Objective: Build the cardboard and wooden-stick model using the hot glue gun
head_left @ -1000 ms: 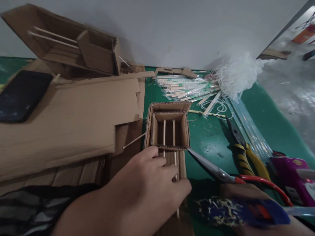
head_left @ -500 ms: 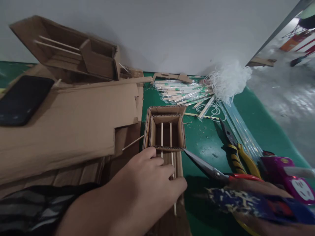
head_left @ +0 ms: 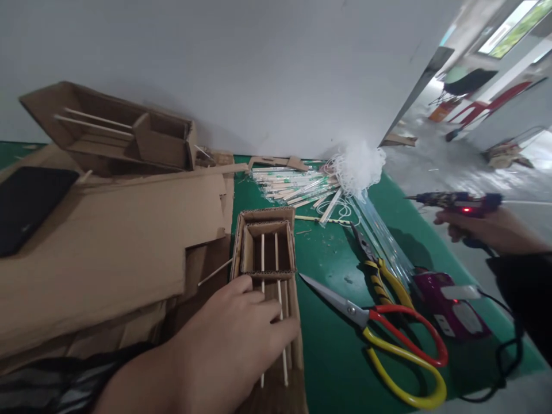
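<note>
My left hand (head_left: 224,339) lies over a cardboard model (head_left: 235,244) with its fingers curled on it, just below an open box section. Thin wooden sticks (head_left: 276,250) run lengthwise across that box and continue under my fingers. The undersides of the fingers are hidden. Off to the right, beyond the table edge, my right hand (head_left: 474,224) is wrapped round a dark hot glue gun (head_left: 457,201). Its red light is lit and its nozzle points left. Scissors (head_left: 351,310) with red and yellow handles lie open beside the model.
Yellow-handled pliers (head_left: 375,270), a purple power strip (head_left: 435,299) and clear glue sticks (head_left: 388,236) lie at right. Wrapped sticks (head_left: 288,187) and white string (head_left: 357,169) are by the wall. Cardboard sheets (head_left: 129,230), a phone (head_left: 34,201) and another cardboard model (head_left: 121,138) occupy the left.
My right hand has carried the glue gun up and to the right, away from above the scissors, which are now uncovered. My left hand stays on the model. The view has shifted right and up.
</note>
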### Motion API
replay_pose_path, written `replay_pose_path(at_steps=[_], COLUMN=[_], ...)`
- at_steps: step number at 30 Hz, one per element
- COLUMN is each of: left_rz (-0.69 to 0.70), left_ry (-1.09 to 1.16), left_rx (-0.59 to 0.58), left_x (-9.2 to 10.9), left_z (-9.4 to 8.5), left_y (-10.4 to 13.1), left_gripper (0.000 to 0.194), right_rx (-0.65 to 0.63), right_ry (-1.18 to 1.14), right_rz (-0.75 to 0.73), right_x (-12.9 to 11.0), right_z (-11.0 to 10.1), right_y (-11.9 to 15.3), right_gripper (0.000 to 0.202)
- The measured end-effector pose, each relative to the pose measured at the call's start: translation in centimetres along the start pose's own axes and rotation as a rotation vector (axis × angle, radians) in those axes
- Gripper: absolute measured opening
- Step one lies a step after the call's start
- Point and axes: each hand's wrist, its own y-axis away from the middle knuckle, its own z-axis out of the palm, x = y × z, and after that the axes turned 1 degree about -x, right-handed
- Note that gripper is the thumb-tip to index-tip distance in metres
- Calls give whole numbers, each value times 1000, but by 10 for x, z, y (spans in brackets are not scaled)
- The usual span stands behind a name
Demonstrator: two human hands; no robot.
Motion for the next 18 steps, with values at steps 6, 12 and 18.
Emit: replay_pose_path(at_steps=[6,12,18], left_rz=[5,-4,-5], left_ry=[14,49,34], left_rx=[-9,22,-10], left_x=[-2,-4,-3], left_z=[2,4,4], left_y=[1,2,1], left_gripper=[20,27,20], right_rx=[41,85,-89], right_ry=[-44,-5,28], right_rz=[-17,-67,-128], right_x=[23,32,41], right_z=[32,43,31], right_y=[-25,-25,-14], right_gripper=[43,43,50])
